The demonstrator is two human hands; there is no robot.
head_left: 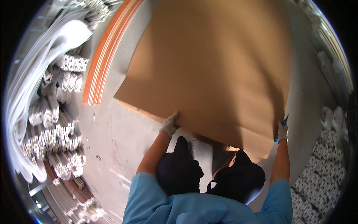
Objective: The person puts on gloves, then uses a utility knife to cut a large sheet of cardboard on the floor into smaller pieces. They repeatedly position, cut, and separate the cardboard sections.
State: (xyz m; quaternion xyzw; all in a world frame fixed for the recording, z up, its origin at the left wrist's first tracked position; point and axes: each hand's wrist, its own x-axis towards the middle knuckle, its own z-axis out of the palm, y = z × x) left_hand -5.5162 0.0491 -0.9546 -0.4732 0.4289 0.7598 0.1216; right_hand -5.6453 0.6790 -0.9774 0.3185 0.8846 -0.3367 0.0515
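A large brown cardboard sheet (201,74) stretches out in front of me, with its near edge just ahead of my knees. My left hand (170,126), in a pale glove, is closed on that near edge, thumb on top. At the sheet's right edge is my right hand (282,131), also gloved. It is closed round a slim blue utility knife (285,121); its dark tip points away from me and blue shows again below the hand. Whether the blade touches the cardboard is too small to tell. Another cardboard layer (140,110) shows beneath the near left edge.
Orange and white long strips (108,52) lie on the grey floor (108,149) to the left. Beyond them are stacked profiles (52,142) and clear plastic wrap (71,35). More bundled profiles (317,175) line the right side.
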